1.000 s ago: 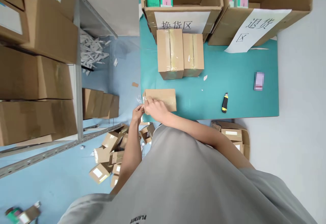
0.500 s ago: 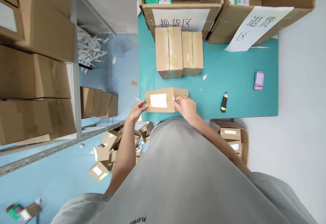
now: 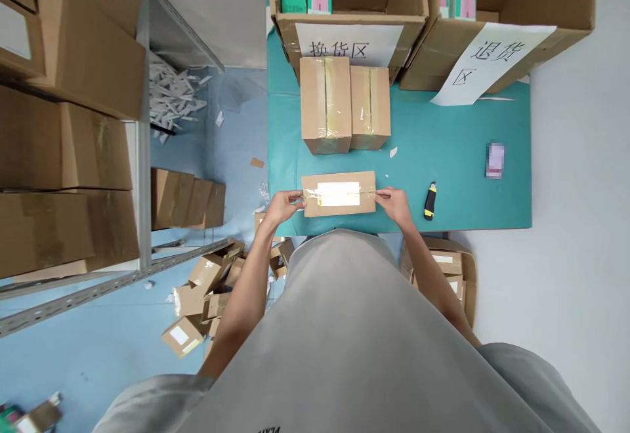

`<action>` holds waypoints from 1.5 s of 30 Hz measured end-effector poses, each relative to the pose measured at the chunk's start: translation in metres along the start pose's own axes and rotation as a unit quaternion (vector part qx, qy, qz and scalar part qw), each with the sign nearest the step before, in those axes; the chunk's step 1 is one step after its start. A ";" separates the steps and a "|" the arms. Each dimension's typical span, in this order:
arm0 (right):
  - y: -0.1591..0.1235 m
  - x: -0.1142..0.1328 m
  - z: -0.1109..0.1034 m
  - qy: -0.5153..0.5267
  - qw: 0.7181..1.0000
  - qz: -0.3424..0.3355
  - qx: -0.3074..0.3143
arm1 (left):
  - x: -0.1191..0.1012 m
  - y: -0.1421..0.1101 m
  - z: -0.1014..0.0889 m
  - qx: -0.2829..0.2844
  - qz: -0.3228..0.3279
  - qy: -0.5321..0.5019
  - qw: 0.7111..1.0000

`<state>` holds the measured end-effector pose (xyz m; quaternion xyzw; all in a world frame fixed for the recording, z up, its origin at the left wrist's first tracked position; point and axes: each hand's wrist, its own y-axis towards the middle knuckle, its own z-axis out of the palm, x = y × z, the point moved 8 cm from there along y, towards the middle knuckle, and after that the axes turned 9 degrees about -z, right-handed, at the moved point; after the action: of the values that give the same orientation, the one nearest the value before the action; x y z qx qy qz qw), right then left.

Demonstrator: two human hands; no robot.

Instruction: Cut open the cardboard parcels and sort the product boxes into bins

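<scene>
A small taped cardboard box [image 3: 339, 210] with a white label on its top lies near the front edge of the green table. My left hand [image 3: 286, 206] is closed on the box's left end, fingers and thumb at its edge. At the opposite end, my right hand [image 3: 394, 205] pinches the box's right edge. To the right of it lies a black and yellow box cutter [image 3: 430, 201]. Two taped cardboard boxes, a larger one [image 3: 325, 102] and a smaller one [image 3: 370, 105], stand side by side behind the labelled box.
Two big open cartons with paper signs, a left one [image 3: 288, 29] and a right one [image 3: 418, 69], hold green boxes at the back. A blurred small item [image 3: 495, 161] lies at right. Stacked boxes [image 3: 93, 52] fill a left shelf; discarded boxes [image 3: 204, 288] litter the floor.
The labelled box has turned its label side fully up and shifted right. My right hand has moved from its top to its right end; my left hand has followed at the left end.
</scene>
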<state>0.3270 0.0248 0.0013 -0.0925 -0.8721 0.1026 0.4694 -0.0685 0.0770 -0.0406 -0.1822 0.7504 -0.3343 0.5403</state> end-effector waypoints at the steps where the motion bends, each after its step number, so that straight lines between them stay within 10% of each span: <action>1: -0.004 0.001 0.000 0.006 1.000 -0.020 -0.008 | 0.001 -0.004 -0.002 -0.018 0.015 -0.001 1.000; 12: -0.056 -0.067 0.040 -0.153 0.983 0.085 0.051 | 0.080 -0.029 0.056 -0.033 -0.061 -0.035 0.997; 19: -0.057 -0.075 0.045 -0.142 0.985 0.092 0.044 | 0.088 -0.024 0.057 -0.073 -0.055 -0.030 0.995; 34: -0.015 -0.019 -0.001 -0.010 1.000 0.021 -0.020 | -0.007 -0.025 0.016 -0.195 -0.004 0.027 0.980; 45: 0.104 -0.006 -0.022 -0.062 0.995 0.048 -0.055 | -0.103 0.056 0.006 -0.230 -0.057 0.166 0.957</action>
<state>0.3557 0.1256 -0.0199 -0.1531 -0.8985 0.0827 0.4031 -0.0218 0.1802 -0.0100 -0.2860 0.8743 -0.2088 0.3319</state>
